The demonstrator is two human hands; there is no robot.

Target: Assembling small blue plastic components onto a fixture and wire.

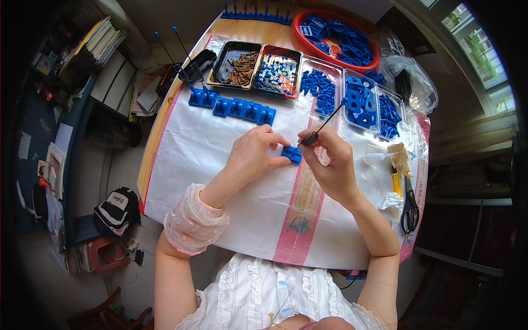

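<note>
My left hand pinches a small blue plastic block between thumb and forefinger, low over the white sheet in the middle of the table. In my right hand is a thin dark rod with a blue knob at its upper end and a black coil spring around its lower part. The rod leans up to the right, and its lower end is close to the block; my fingers hide whether they touch. Beyond my left hand stands a row of similar blue plastic blocks.
Along the far side sit a tray of brass-coloured screws, a tray of small nut-like pieces, clear boxes of blue parts and a red basin. Black scissors and a yellow-handled tool lie at right. Two knobbed rods stand far left.
</note>
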